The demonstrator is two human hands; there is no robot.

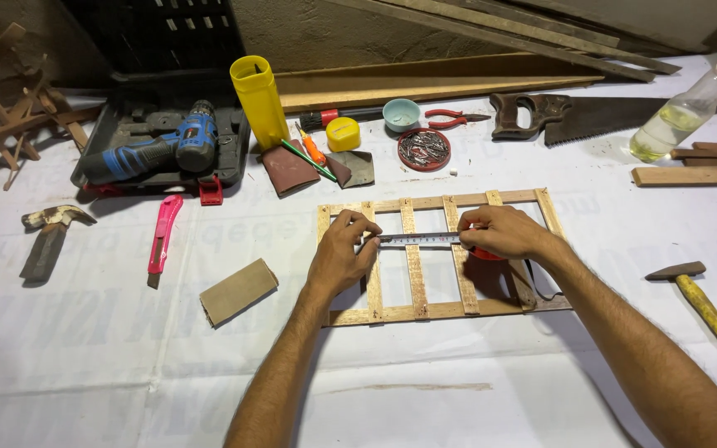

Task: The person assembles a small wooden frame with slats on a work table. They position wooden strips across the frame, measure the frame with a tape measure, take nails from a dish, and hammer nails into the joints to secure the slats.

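Tape measure blade (419,240) stretched across wooden lattice frame (415,312) on tabletop (425,390), left hand (340,253) fingers pinching blade end, right hand (504,232) fingers closed over red tape case (485,253)

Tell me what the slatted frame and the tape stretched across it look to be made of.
Slatted frame: bare, unfinished wood, going by pale grain and rough strips. Tape blade: likely thin metal, white-coated with printed marks; its red case under the right hand looks plastic.

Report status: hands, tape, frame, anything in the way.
Left hand pins tape blade on wooden frame. Right hand grips red tape case. Nothing lies across the frame but the tape; hammer lies apart, right.
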